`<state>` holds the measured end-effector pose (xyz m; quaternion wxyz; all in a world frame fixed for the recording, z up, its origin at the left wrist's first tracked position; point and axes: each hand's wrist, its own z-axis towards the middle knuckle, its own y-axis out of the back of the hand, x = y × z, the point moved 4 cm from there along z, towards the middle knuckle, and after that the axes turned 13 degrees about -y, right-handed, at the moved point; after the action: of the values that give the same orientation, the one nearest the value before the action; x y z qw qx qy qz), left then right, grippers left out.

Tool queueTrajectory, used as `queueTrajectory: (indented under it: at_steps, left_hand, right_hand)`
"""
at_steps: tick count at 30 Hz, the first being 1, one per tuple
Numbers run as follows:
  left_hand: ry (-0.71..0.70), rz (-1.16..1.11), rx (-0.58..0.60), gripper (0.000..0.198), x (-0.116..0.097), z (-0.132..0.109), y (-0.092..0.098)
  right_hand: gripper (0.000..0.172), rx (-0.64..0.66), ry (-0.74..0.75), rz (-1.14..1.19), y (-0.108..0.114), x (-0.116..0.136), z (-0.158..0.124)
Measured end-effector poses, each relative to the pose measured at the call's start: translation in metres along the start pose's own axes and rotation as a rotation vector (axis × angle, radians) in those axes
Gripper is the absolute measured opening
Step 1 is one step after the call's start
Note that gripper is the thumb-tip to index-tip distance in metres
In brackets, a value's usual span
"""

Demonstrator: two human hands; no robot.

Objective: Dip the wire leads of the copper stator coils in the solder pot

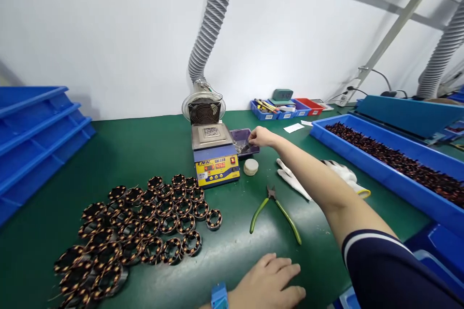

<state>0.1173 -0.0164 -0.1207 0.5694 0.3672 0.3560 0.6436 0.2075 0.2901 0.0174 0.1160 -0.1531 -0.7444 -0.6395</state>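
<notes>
Right hand [261, 136] at tray [250, 152], dark parts [391, 159] in bin [416, 195]

Single head-worn view, facing forward and down, green bench [145, 149] close below, white wall [126, 48] farther off.

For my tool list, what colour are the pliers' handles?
The handles are green, as the head view shows.

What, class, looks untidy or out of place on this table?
Nothing looks clearly damaged. The green-handled pliers lie splayed open on the table, and white gloves lie loosely nearby, unworn; both seem mildly untidy.
</notes>
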Motion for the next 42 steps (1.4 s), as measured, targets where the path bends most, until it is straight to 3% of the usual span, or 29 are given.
queueTrajectory:
  at_steps: [6, 11, 14, 19, 24, 26, 28, 31, 33, 37, 42]
  left_hand:
    - [0.006, 0.040, -0.072, 0.024, -0.001, -0.001, 0.002]
    - [-0.001, 0.057, -0.060, 0.024, -0.001, -0.001, -0.003]
    - [0.008, 0.029, -0.074, 0.024, 0.000, 0.000, 0.002]
    - [0.057, 0.001, -0.143, 0.023, 0.000, -0.001, 0.007]
    - [0.048, -0.036, -0.119, 0.022, -0.002, -0.001, 0.006]
    - [0.049, -0.040, -0.119, 0.022, -0.001, 0.000, 0.007]
    - [0.048, -0.041, -0.131, 0.022, -0.001, 0.000, 0.009]
    - [0.054, -0.056, -0.112, 0.022, -0.002, -0.001, 0.008]
    - [0.056, -0.080, -0.061, 0.022, -0.002, -0.002, 0.004]
    - [0.060, -0.139, 0.044, 0.024, -0.002, -0.004, 0.000]
    - [0.052, -0.182, 0.129, 0.028, 0.000, -0.004, 0.005]
  right_hand:
    - [0.013, 0.057, 0.036, 0.188, 0.001, -0.009, -0.015]
    - [0.008, -0.140, 0.076, 0.526, 0.027, -0.002, -0.012]
    - [0.006, -0.181, 0.092, 0.722, 0.030, 0.011, -0.008]
    - [0.005, -0.132, 0.073, 0.910, 0.028, 0.021, -0.005]
    - [0.009, 0.021, 0.089, 1.080, 0.012, -0.001, -0.032]
    - [0.015, 0.124, 0.173, 1.038, -0.010, -0.012, -0.059]
    - [0.017, 0.149, 0.285, 0.910, -0.036, -0.023, -0.092]
    - [0.015, -0.083, 0.421, 0.705, -0.060, -0.037, -0.136]
    - [0.014, -0.240, 0.461, 0.652, -0.061, -0.039, -0.150]
    - [0.012, -0.426, 0.512, 0.620, -0.043, -0.019, -0.132]
    - [0.012, -0.362, 0.676, 0.316, -0.039, 0.025, -0.082]
